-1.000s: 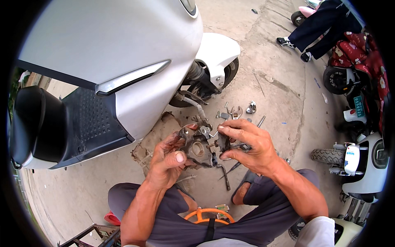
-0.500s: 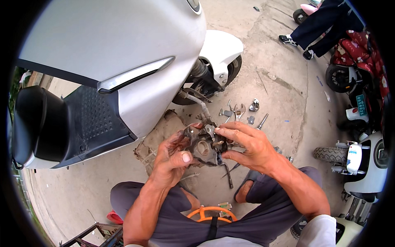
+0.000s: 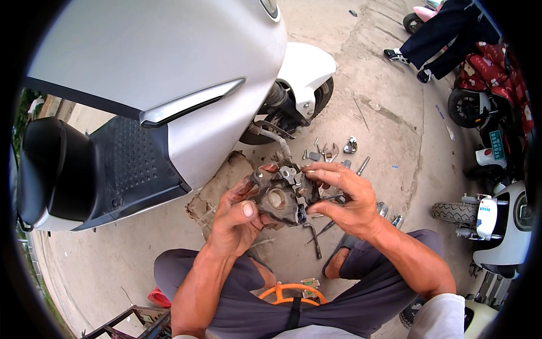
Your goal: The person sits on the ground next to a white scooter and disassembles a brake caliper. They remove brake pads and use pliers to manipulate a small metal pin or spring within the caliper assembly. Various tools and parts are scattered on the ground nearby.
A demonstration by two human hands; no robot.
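Note:
My left hand [image 3: 234,220] is closed on a dirty dark metal brake caliper [image 3: 275,200] with a round bore, thumb on its lower left. My right hand [image 3: 350,200] grips the caliper's right side, where a smaller dark piece and a shiny bracket sit; its fingertips and thumb partly hide what they pinch. A bent hose [image 3: 279,144] runs from the part toward the white scooter. Below the caliper a bent socket wrench [image 3: 313,243] lies on the ground. Beyond my hands are an adjustable wrench [image 3: 331,152], a shiny metal fitting [image 3: 350,144] and a long tool [image 3: 363,165].
The white scooter [image 3: 158,68] stands at left, its front wheel [image 3: 320,96] ahead. A person's dark-trousered legs [image 3: 437,42] are at upper right, beside scooters, one with a red floral cover [image 3: 491,73]. An orange stool [image 3: 291,291] is under me; a metal frame [image 3: 130,322] sits at lower left.
My right hand's smaller dark piece, held apart a second ago, is now against the caliper. Both hands have shifted slightly up and right with it.

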